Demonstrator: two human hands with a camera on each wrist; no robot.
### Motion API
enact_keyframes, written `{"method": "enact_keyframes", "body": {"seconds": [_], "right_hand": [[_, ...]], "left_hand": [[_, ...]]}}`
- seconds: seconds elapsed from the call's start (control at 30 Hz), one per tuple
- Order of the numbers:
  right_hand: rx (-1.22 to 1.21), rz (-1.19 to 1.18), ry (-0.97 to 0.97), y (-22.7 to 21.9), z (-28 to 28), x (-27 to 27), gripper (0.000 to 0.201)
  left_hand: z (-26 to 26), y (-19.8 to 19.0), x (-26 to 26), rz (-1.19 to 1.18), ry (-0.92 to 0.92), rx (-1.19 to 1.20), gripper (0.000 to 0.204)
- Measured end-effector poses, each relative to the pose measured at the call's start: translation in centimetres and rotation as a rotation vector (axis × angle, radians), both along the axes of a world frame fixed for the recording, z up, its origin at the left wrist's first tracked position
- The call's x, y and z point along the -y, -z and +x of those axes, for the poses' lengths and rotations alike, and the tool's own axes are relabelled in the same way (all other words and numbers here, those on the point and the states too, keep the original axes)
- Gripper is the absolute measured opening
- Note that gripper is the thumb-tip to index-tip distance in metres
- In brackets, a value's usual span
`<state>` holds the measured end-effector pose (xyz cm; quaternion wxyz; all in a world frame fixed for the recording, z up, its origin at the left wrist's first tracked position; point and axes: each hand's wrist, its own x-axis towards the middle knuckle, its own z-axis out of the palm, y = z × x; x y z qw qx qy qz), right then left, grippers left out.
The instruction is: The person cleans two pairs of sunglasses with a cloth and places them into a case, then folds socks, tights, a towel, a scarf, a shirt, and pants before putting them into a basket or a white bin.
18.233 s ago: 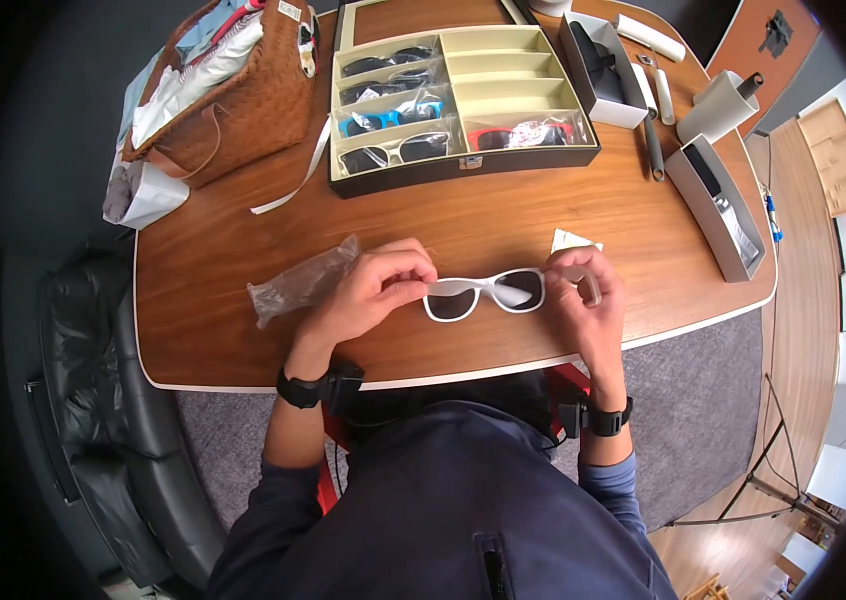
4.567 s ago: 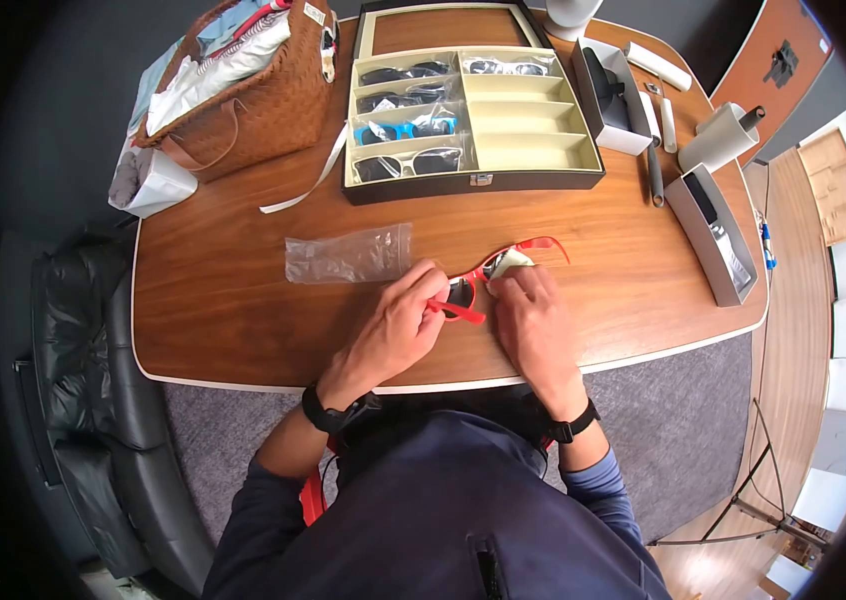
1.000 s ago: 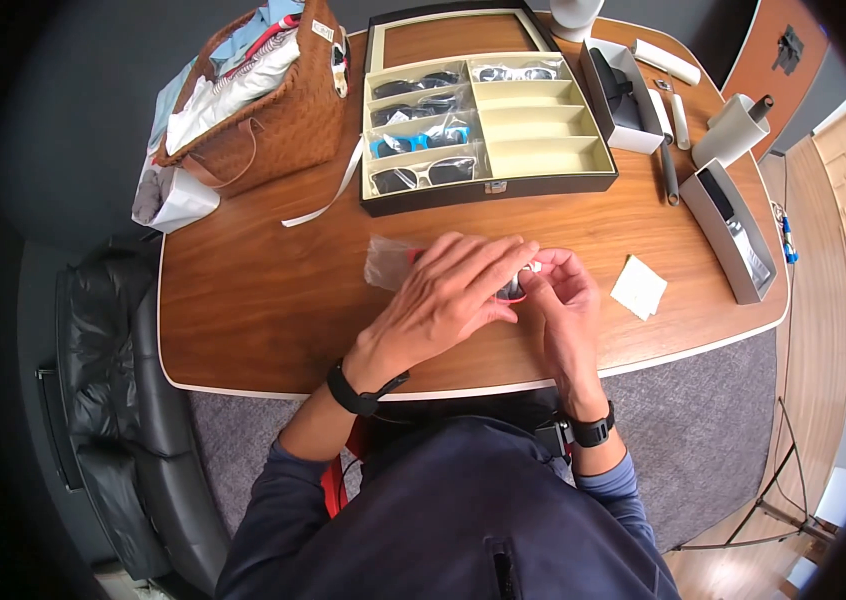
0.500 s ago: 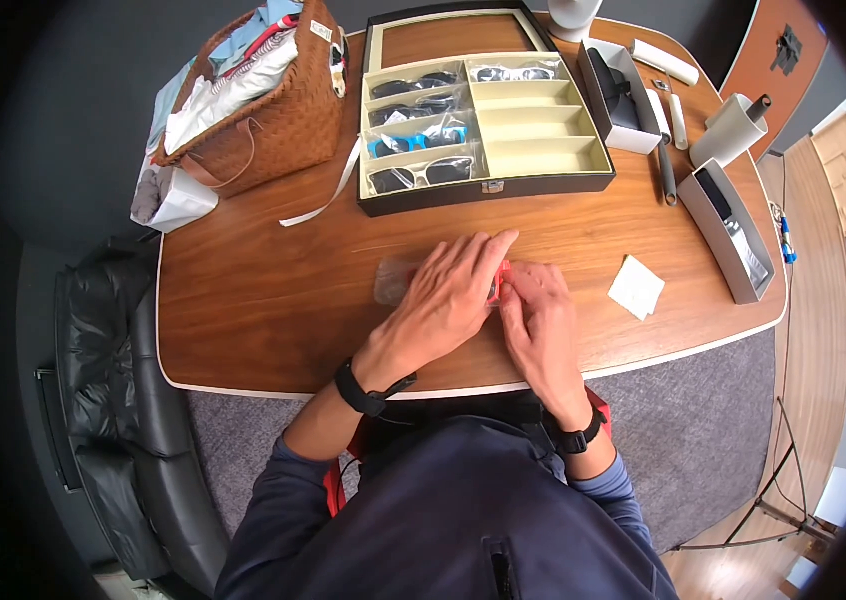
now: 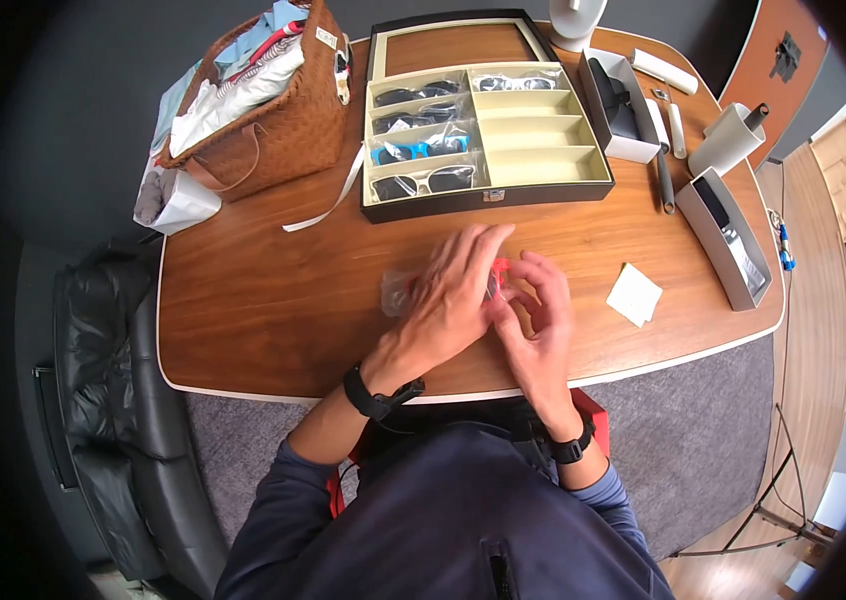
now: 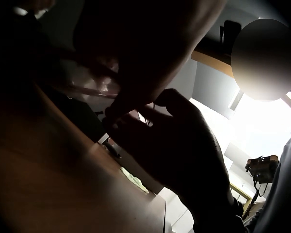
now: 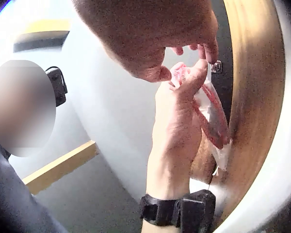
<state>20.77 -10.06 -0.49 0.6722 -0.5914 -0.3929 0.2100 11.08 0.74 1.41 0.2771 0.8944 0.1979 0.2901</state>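
My left hand (image 5: 448, 300) grips a pair of red sunglasses (image 5: 500, 268) inside a clear plastic bag (image 5: 395, 294), held over the table near its front edge. Most of the pair is hidden under that hand in the head view. The right wrist view shows the red frame (image 7: 206, 127) through the plastic, with my left thumb and fingers round the bag's upper part. My right hand (image 5: 538, 320) is at the bag's right end, its thumb and fingers spread apart around the red tip. The left wrist view is dark, with both hands in silhouette.
Beyond the hands stands an open display case (image 5: 433, 207) holding several bagged sunglasses. A white square cloth (image 5: 634, 294) lies to the right. A woven basket (image 5: 293, 140) of clothes stands left; a grey box (image 5: 723, 240), a white cup (image 5: 728, 140) and tools stand right.
Earlier I held white sunglasses; a white pair now sits in the case's back right slot. The red pair went from unbagged to inside the bag. My right fingers have just spread from a pinch.
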Motion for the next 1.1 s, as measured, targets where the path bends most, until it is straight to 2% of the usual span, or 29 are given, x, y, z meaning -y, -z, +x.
{"method": "enact_keyframes", "body": {"seconds": [0.07, 0.1, 0.13, 0.2, 0.23, 0.3, 0.4, 0.43, 0.47, 0.53, 0.63, 0.7, 0.73, 0.8, 0.87, 0.93, 1.0, 1.07, 1.1], "right_hand": [[0.262, -0.103, -0.075, -0.3, 0.5, 0.3, 0.038], [0.273, -0.12, -0.086, -0.6, 0.6, 0.2, 0.035], [0.143, -0.103, -0.102, -0.2, 0.6, 0.1, 0.035], [-0.116, -0.071, -0.134, 1.5, 0.8, -0.2, 0.035], [-0.188, -0.142, -0.153, 2.3, 1.2, -0.1, 0.031], [-0.228, -0.058, -0.099, 3.6, 1.8, -0.2, 0.026], [-0.306, 0.049, -0.067, 2.0, 2.4, -0.4, 0.014], [-0.312, 0.043, -0.079, 1.8, 3.0, -0.1, 0.012], [-0.316, 0.036, -0.091, 1.6, 3.5, 0.2, 0.011], [-0.213, 0.037, -0.071, 1.0, 4.3, 0.0, 0.007], [-0.055, 0.011, 0.017, 0.4, 6.0, -0.6, 0.005], [0.137, -0.012, 0.101, 0.1, 8.1, -1.9, 0.005], [0.139, 0.01, 0.135, -0.5, 9.2, -2.8, 0.006], [0.145, 0.061, 0.203, -2.2, 12.1, -5.3, 0.009], [-0.079, 0.177, 0.24, -1.6, 17.5, -7.2, 0.015], [-0.143, 0.208, 0.255, -1.9, 20.7, -8.2, 0.014], [-0.124, 0.222, 0.281, -0.6, 22.6, -9.3, 0.011], [-0.092, 0.224, 0.281, 0.0, 22.5, -9.9, 0.012], [-0.074, 0.21, 0.278, 0.2, 22.4, -9.8, 0.013]], "left_hand": [[0.1, -0.1, 0.0, 0.06, 0.025, -0.013, 0.071], [0.2, -0.1, 0.0, 0.081, 0.042, -0.014, 0.07], [0.2, -0.1, -0.1, 0.102, 0.059, -0.015, 0.069], [0.2, -0.3, 0.2, -0.007, 0.129, 0.003, 0.072], [0.3, -0.3, 0.2, -0.078, 0.182, 0.026, 0.073], [0.1, -0.5, -0.1, -0.133, 0.276, 0.036, 0.078], [-1.0, -1.6, -2.0, -0.111, 0.175, 0.012, 0.082], [-1.6, -1.1, -2.9, -0.167, 0.186, -0.062, 0.084], [-2.4, -0.9, -3.4, -0.181, 0.18, -0.182, 0.077], [-2.6, -1.2, -4.2, -0.621, 0.228, -0.317, 0.062], [-2.1, -1.2, -5.2, -0.891, 0.283, -0.244, 0.041], [-0.3, -3.2, -6.4, -0.38, 0.246, -0.21, 0.033], [0.8, -4.6, -7.3, -0.124, 0.223, -0.191, 0.031], [3.4, -7.6, -9.7, 0.077, 0.163, -0.23, 0.021], [7.2, -7.5, -14.8, 0.224, 0.118, -0.078, 0.021], [11.1, -6.7, -19.1, 0.513, 0.044, -0.083, 0.019], [15.2, -5.1, -21.5, 0.231, -0.005, -0.337, 0.019], [17.1, -3.3, -21.2, 0.234, 0.036, -0.349, 0.018], [17.6, -2.3, -21.3, 0.307, 0.045, -0.287, 0.019]]}}
